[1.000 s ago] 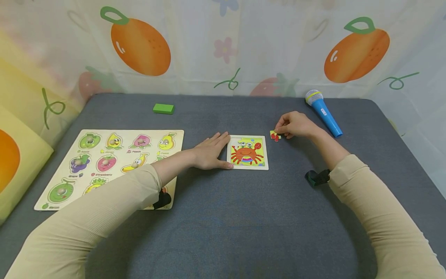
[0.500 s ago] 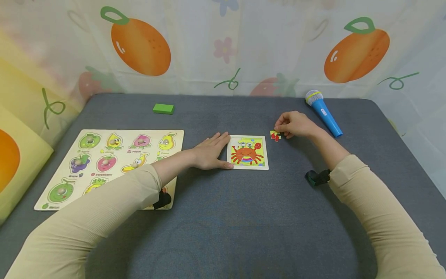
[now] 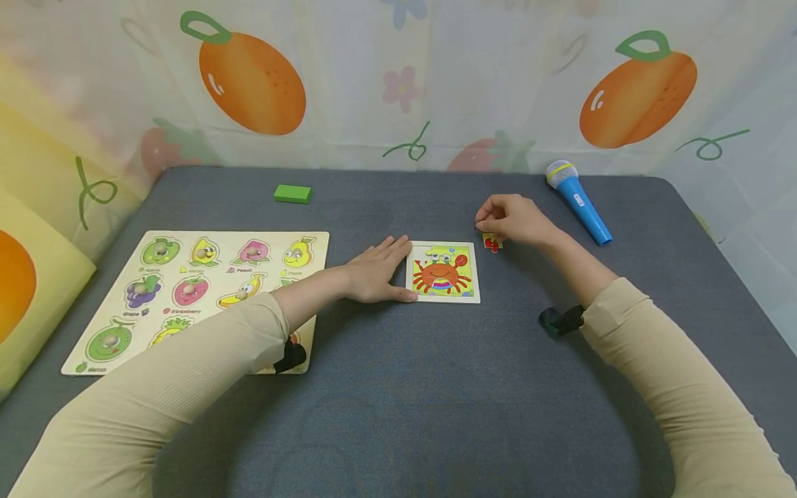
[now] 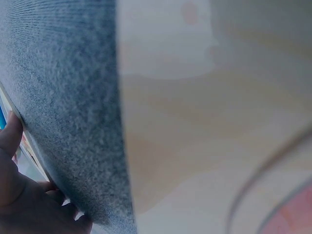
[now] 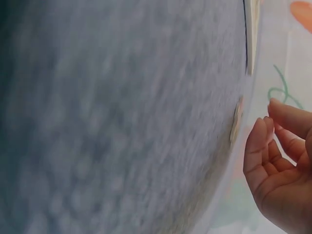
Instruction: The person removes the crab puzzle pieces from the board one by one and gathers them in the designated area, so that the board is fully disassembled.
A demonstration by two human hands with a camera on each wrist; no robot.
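Right hand [image 3: 515, 220]: fingers loosely curled, a small gap at the tips, nothing in them, just above the loose piece [image 3: 492, 244] lying right of the crab puzzle [image 3: 441, 278]. Left hand [image 3: 376, 272] is spread flat, thumb at the puzzle's near left corner, probably to stop it sliding.

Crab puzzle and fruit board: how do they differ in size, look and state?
The crab puzzle is smaller than the fruit board. The crab puzzle shows one picture, the fruit board many separate ones. The left hand touches the crab puzzle's edge; the left sleeve crosses over the fruit board. Both lie flat on the table.
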